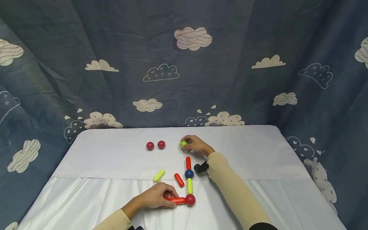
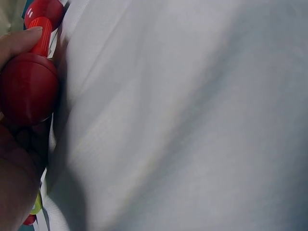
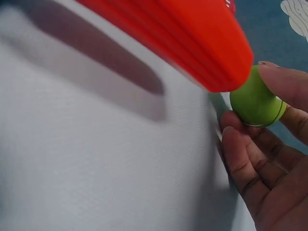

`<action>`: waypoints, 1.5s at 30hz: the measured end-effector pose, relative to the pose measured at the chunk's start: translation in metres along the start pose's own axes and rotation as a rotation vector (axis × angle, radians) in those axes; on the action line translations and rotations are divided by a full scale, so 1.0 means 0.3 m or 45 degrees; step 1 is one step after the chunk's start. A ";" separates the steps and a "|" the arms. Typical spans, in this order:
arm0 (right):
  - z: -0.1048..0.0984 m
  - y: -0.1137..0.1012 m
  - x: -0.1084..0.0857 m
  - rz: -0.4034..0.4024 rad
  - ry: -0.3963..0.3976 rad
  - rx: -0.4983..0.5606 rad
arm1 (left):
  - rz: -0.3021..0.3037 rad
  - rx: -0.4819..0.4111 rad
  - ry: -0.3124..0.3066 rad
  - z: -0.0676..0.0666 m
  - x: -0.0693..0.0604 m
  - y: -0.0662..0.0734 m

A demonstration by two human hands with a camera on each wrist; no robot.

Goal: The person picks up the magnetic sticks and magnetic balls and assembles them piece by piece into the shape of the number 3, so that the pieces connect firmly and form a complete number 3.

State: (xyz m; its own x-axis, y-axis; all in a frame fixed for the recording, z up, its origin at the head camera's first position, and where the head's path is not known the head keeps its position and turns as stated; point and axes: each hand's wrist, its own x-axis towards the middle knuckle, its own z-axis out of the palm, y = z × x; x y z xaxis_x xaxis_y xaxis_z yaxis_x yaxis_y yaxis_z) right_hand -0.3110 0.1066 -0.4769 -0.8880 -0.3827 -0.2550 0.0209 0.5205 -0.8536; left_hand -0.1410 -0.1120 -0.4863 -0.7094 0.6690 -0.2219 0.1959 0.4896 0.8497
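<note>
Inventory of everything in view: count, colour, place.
Loose red balls: 2, red, far side, left of the right hand
Joined red balls: 2, red, at the ends of the near red rod
Blue ball: 1, blue, between two rods
Green ball: 1, yellow-green, held by the right hand
Red rods: 3, red; one held by the left hand, one beyond the blue ball, one loose
Green rods: 2, yellow-green; one below the blue ball, one loose
Cloth: white, under everything
Backdrop: dark blue, cloud-printed, behind and at sides
Wrist devices: 2, black, at the wrists
Sleeves: 2, beige
Hands: 2, left near, right far
</note>
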 end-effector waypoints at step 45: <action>0.026 0.054 -0.120 -0.044 -0.033 0.155 | 0.013 -0.023 -0.004 0.004 0.000 0.004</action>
State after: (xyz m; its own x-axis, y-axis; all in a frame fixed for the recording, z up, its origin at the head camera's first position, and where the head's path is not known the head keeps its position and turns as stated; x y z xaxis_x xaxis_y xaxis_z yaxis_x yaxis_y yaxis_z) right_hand -0.2750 0.1229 -0.4851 -0.8770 -0.4193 -0.2345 0.0471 0.4107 -0.9105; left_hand -0.1400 -0.1105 -0.4858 -0.7050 0.6760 -0.2145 0.1913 0.4725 0.8603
